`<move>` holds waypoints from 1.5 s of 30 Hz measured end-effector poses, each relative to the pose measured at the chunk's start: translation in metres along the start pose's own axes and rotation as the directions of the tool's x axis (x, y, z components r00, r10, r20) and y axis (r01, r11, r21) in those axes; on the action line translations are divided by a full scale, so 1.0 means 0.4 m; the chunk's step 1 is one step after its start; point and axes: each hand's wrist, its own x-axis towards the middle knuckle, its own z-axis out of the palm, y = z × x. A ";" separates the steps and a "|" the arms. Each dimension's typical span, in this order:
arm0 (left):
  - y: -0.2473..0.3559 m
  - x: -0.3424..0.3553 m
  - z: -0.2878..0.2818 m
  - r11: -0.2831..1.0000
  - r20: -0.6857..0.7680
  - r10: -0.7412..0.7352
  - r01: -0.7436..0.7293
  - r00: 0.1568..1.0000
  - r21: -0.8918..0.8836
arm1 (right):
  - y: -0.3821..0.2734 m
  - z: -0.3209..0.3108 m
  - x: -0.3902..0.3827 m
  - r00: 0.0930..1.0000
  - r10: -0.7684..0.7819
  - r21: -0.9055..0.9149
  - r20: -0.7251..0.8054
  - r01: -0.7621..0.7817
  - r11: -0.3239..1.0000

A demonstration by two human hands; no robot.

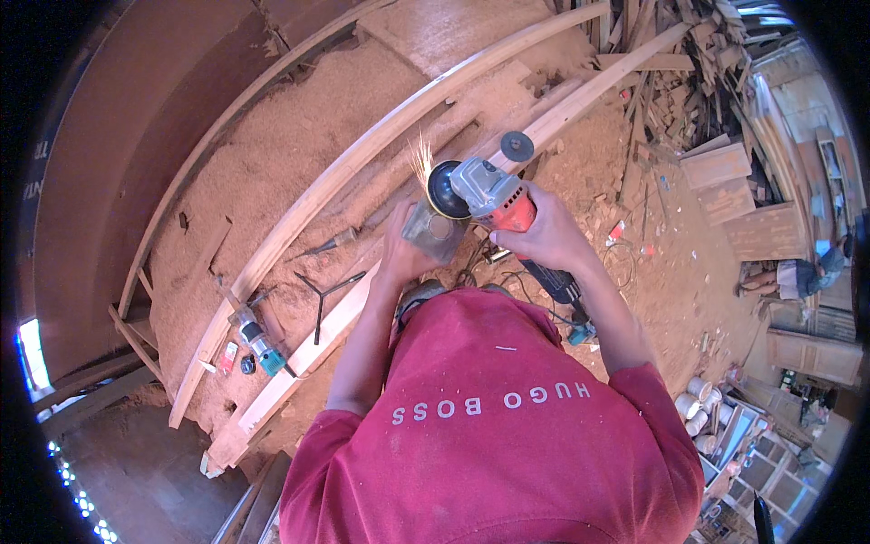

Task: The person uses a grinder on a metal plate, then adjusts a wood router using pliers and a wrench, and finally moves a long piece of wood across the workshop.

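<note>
My right hand (551,234) is wrapped round the red and grey body of an angle grinder (489,186), whose dark lower end points back toward me. Its round black disc (446,190) touches the upper edge of a grey metal plate (433,232) with a round hole in it. Yellow sparks (421,161) fly up and away from the contact. My left hand (403,245) grips the plate by its left side; some of its fingers are hidden. Just beyond the grinder head a round grey disc (517,146) shows.
Long wooden beams (299,204) curve across sawdust-covered ground. Left of me lie a teal and grey power tool (256,343), a three-armed black wrench (322,295) and a small dark tool (335,240). Scrap wood (671,100) is heaped at far right. Another person (797,278) is at the right edge.
</note>
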 end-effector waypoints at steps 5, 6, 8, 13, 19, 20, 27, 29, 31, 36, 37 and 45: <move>-0.009 0.009 0.010 0.998 -0.008 0.051 -0.051 0.999 0.031 | 0.004 0.005 -0.004 0.999 -0.047 -0.015 -0.007 0.047 0.999; -0.011 0.002 0.016 0.999 0.017 0.014 -0.015 1.000 0.036 | 0.013 0.013 -0.007 0.998 -0.067 -0.018 -0.019 0.067 0.998; -0.013 -0.020 0.020 0.998 0.026 -0.054 0.053 0.998 0.030 | 0.016 0.003 -0.001 0.999 0.028 -0.001 -0.025 -0.028 1.000; 0.001 -0.029 -0.005 0.994 -0.150 -0.101 0.093 0.983 -0.064 | 0.013 -0.031 -0.013 0.987 0.134 0.063 -0.088 -0.129 0.990; -0.020 -0.012 0.024 0.985 -0.139 -0.023 0.046 0.990 0.165 | -0.016 -0.004 -0.033 0.998 0.015 0.077 -0.055 -0.010 0.997; -0.016 -0.010 0.027 0.988 -0.174 0.000 0.026 0.985 0.153 | -0.016 0.006 -0.033 0.998 -0.005 0.085 -0.056 0.009 0.996; -0.021 -0.011 0.012 0.982 -0.256 0.092 -0.045 0.962 0.183 | -0.009 0.021 -0.039 0.999 0.012 0.110 -0.042 -0.007 0.994; -0.024 -0.019 0.012 0.987 -0.293 0.075 -0.029 0.953 0.160 | 0.002 0.007 -0.050 0.995 0.087 0.082 -0.044 -0.083 0.993; -0.038 -0.032 0.006 0.986 -0.325 0.068 -0.015 0.943 0.164 | 0.001 0.005 -0.054 0.993 0.109 0.096 -0.047 -0.105 0.990; -0.044 -0.027 0.024 0.980 -0.323 0.080 -0.016 0.943 0.197 | -0.006 0.025 -0.051 0.996 0.000 0.110 -0.085 0.009 0.994; -0.044 -0.024 0.028 0.976 -0.316 0.095 -0.026 0.944 0.217 | -0.016 0.034 -0.048 0.997 -0.002 0.088 -0.078 0.009 0.996; -0.039 -0.040 0.002 0.977 -0.300 0.070 -0.006 0.951 0.211 | -0.015 0.032 -0.067 0.994 0.097 0.044 -0.050 -0.094 0.995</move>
